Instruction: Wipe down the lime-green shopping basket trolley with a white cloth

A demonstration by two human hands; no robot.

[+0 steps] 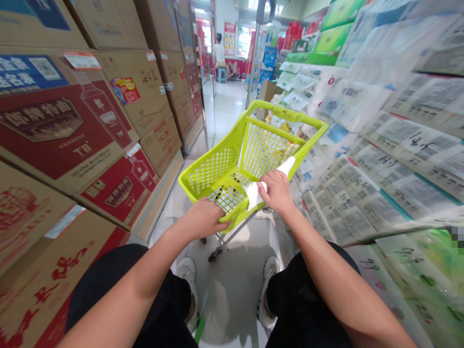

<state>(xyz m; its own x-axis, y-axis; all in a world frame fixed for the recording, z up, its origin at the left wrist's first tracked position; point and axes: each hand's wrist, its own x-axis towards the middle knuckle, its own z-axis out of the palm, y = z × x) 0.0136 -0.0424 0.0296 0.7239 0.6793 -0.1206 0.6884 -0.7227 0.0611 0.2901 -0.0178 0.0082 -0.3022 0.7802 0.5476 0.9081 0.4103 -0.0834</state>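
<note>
Head view, left hand (207, 218) curled on the green cart (235, 137), right hand (277, 192) half-closed around white cloth (254, 195) at its rim

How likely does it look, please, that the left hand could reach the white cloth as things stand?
Probably yes: the left hand holds the cart by its near rim, close to the white cloth, with nothing visible between them, though the right hand is gripping it.

left hand (207, 218) gripping lime cart (242, 167), right hand (278, 192) holding white cloth (254, 195)
</note>
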